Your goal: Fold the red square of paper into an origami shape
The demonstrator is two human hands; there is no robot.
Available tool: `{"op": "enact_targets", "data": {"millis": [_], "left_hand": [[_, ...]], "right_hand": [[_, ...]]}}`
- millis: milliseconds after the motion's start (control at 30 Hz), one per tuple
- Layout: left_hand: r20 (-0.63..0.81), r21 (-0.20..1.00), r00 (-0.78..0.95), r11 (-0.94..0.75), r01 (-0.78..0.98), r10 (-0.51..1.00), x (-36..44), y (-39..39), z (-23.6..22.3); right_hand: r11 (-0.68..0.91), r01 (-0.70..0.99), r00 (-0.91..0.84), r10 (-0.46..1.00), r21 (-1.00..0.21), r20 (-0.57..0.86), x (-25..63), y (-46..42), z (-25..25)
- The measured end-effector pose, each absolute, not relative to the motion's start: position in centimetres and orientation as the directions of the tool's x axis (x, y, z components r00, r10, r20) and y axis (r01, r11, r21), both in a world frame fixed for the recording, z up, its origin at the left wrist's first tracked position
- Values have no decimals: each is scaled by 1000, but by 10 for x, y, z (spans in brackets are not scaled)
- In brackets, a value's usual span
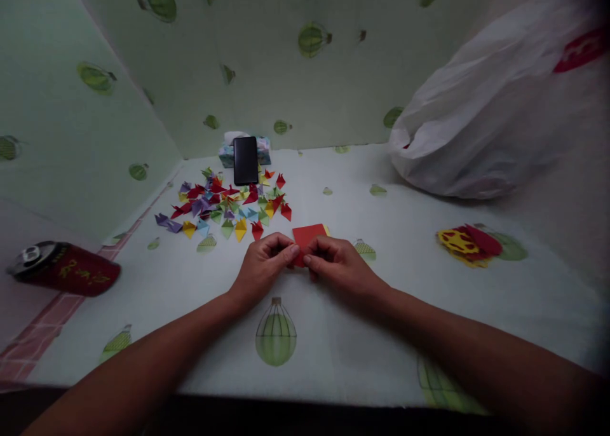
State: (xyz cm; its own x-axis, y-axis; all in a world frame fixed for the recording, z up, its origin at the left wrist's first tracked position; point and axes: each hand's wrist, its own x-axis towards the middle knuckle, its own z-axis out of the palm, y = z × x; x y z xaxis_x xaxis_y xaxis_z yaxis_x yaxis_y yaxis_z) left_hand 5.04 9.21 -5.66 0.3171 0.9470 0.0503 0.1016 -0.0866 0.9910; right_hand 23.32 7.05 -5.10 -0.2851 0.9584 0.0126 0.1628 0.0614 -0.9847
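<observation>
Close together over the middle of the table, my left hand (pixel 271 256) and my right hand (pixel 336 262) pinch a small piece of red paper (pixel 300 258) between thumbs and fingers. Much of that paper is hidden behind the fingertips, so its folds cannot be made out. Just beyond the hands lies a stack of square paper (pixel 309 232), red on top with a yellow edge showing at the right. Past my left hand spreads a pile of folded paper cranes (pixel 223 201) in red, yellow, green, purple and blue.
A black phone (pixel 245 161) leans on a tissue box (pixel 264 149) behind the cranes. At the left edge is a red drink can (pixel 79 269). To the right, a large white plastic bag (pixel 471 118) stands behind red and yellow cut-out pieces (pixel 464 242). Balloon-print walls enclose the table.
</observation>
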Motion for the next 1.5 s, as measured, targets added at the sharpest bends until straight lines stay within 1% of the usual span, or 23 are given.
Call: {"op": "enact_targets", "data": {"millis": [67, 167, 300, 400, 500, 567, 700, 767, 967, 1200, 1300, 1367, 1433, 1500], "left_hand": [[56, 989, 311, -97, 116, 949, 51, 91, -54], [49, 992, 306, -81, 93, 951, 52, 91, -51], [23, 996, 308, -49, 77, 951, 52, 91, -51], [12, 997, 321, -35, 65, 947, 52, 91, -53], [-24, 1000, 364, 19, 19, 931, 53, 93, -56], [-43, 999, 398, 42, 11, 917, 53, 94, -57], [-39, 999, 395, 26, 38, 918, 52, 95, -58], [-36, 999, 400, 20, 43, 916, 52, 95, -59], [-40, 999, 418, 26, 38, 907, 51, 94, -58], [-59, 998, 399, 56, 19, 915, 52, 94, -55], [-23, 999, 411, 8, 39, 911, 52, 93, -55], [6, 997, 418, -36, 64, 908, 51, 93, -54], [24, 994, 412, -65, 84, 911, 51, 93, -55], [24, 993, 392, -66, 94, 920, 52, 93, -55]], "right_hand": [[39, 131, -319, 948, -991, -5, 234, 70, -53], [18, 81, -366, 931, -997, -13, 235, 71, -59], [-7, 59, -386, 922, -998, -30, 235, 73, -62], [8, 64, -376, 926, -998, -16, 234, 73, -61], [51, 105, -302, 953, -993, 17, 234, 72, -59], [46, 115, -276, 961, -992, 13, 235, 72, -58], [5, 31, -333, 943, -1000, -5, 234, 73, -58], [-10, 16, -350, 937, -1000, -15, 233, 73, -57], [-24, 106, -291, 955, -994, -54, 232, 72, -53], [22, 81, -307, 952, -996, -4, 233, 73, -56], [15, 59, -311, 950, -998, -4, 232, 74, -59], [15, 73, -304, 953, -997, -8, 232, 75, -60], [37, 103, -287, 958, -994, 6, 233, 74, -61], [91, 144, -255, 965, -985, 52, 234, 74, -63]]}}
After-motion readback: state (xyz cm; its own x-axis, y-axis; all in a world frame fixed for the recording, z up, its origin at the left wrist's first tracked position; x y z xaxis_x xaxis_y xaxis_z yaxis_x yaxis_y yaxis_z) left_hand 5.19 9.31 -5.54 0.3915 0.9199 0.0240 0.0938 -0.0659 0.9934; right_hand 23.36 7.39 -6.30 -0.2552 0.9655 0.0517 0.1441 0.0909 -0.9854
